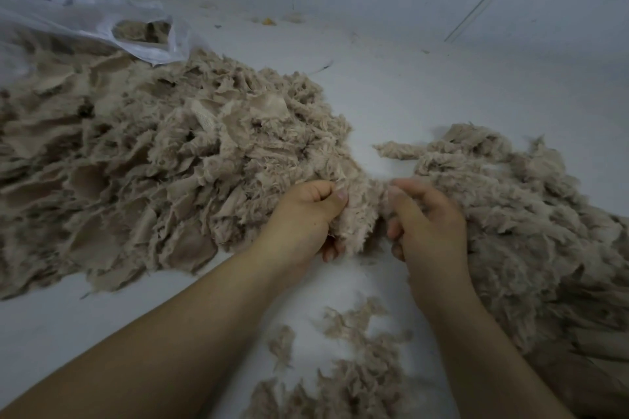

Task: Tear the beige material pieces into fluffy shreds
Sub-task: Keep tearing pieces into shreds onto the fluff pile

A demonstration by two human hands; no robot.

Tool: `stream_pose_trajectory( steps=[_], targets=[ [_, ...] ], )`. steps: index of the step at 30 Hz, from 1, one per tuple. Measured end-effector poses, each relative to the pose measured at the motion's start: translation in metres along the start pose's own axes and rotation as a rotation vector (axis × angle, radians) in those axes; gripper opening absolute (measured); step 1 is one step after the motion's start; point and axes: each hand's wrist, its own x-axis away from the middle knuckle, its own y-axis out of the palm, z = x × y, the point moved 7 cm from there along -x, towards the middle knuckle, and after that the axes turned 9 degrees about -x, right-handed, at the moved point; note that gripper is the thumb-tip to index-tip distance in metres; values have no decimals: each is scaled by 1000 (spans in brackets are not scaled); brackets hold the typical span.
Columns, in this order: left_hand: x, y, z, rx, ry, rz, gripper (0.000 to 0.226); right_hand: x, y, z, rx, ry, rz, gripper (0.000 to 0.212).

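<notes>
Head view: the left hand (306,214) and right hand (425,218) each pinch one beige piece (360,214) in curled fingers, mid frame, between the big pile (153,163) left and the shreds (527,214) right. It looks mid-tear. Next, pull the hands apart.

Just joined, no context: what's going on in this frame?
A person is pulling apart beige material by hand on a white surface. The left hand and right hand both grip one fuzzy beige piece stretched between them. A big pile of flatter pieces lies to the left, a fluffier shredded pile to the right, and loose shreds near the forearms. A white plastic bag sits at back left.
</notes>
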Motion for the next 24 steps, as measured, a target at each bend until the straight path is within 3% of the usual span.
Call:
stream_pose_trajectory(
  steps=[3,5,9,11,14,20,22,24],
  targets=[
    [0,3,1,-43,23,-31,30,8,19,-3,65,8,-160,22],
    [2,5,-1,-32,2,-44,29,10,23,-2,94,19,-224,17],
    [4,1,-1,52,-9,6,23,9,20,-4,81,1,-207,16],
    [4,-1,4,55,39,17,32,10,23,-4,111,-20,-253,17],
    [4,-6,9,6,118,107,38,10,26,-3,139,-54,-301,25],
    [6,-25,13,137,145,252,31,4,15,7,124,-8,-242,38],
    [5,-29,19,45,143,152,28,3,11,8,54,33,-204,39],
    [9,-17,23,-239,134,-179,26,3,12,7,32,45,-196,44]
  ],
)
